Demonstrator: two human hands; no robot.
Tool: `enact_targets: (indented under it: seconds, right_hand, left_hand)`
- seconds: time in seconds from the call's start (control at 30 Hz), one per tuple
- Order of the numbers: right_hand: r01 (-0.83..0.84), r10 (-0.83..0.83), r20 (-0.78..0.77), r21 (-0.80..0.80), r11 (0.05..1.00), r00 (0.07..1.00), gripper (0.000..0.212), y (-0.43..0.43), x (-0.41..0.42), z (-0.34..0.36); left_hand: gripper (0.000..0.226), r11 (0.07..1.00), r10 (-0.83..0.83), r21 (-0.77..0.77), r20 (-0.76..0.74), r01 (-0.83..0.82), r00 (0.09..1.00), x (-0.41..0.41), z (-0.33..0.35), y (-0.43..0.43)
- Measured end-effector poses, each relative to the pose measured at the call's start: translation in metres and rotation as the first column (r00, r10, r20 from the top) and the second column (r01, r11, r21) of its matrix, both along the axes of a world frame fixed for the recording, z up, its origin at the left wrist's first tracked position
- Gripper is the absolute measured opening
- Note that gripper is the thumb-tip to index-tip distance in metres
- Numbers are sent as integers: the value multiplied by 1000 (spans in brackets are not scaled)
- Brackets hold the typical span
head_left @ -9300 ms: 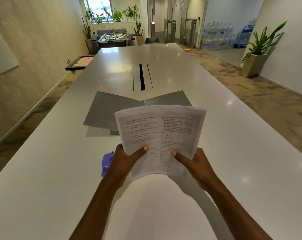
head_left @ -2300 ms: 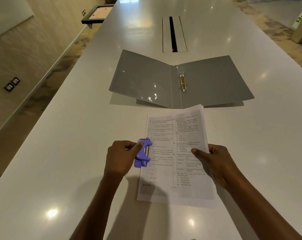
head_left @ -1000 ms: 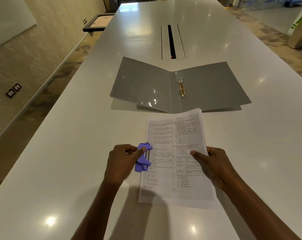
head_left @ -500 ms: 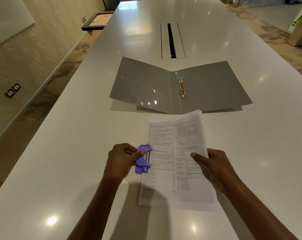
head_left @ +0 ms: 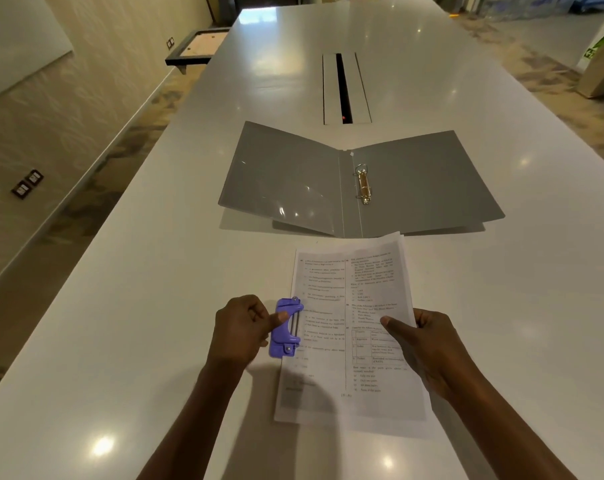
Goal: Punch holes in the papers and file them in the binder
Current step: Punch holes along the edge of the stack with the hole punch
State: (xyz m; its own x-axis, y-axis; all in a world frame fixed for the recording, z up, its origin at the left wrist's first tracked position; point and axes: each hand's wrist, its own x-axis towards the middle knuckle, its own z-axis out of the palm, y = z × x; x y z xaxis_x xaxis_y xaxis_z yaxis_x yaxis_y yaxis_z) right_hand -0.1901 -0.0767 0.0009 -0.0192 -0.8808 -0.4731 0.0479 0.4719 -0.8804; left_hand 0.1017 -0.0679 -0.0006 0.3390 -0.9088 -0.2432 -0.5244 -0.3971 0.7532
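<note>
A stack of printed papers lies flat on the white table in front of me. A small purple hole punch sits over the stack's left edge at mid-height. My left hand grips the punch, thumb on its top. My right hand holds the stack's right edge, thumb on the page and fingers curled under it. Beyond the papers a grey ring binder lies open, its metal rings on the spine.
A long cable slot runs down the table's middle behind the binder. A dark framed tray stands off the table's far left edge. A planter is on the floor at the right.
Earlier both hands held the stack upright above the table. Now it lies flat with the punch on its left edge. Over the last second hands and punch have barely moved.
</note>
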Motion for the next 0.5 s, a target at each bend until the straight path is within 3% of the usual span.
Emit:
enact_targets:
  seconds: [0.2,0.37,0.5]
  right_hand:
    - [6,-5,14,-10,1000,1000,15,3,1,3]
    - [10,-10,3,-20,1000,1000,9,7,1,8]
    - [3,-3,-23,-8,1000,1000,8,6,0,10]
  left_hand:
    - [44,999,-12,-30,7,12,1000,-3,5,7]
    - [47,998,-45,40,-170,53,984,5,10,7]
    - [46,998,-34,42,-131,40,991,0,8,9]
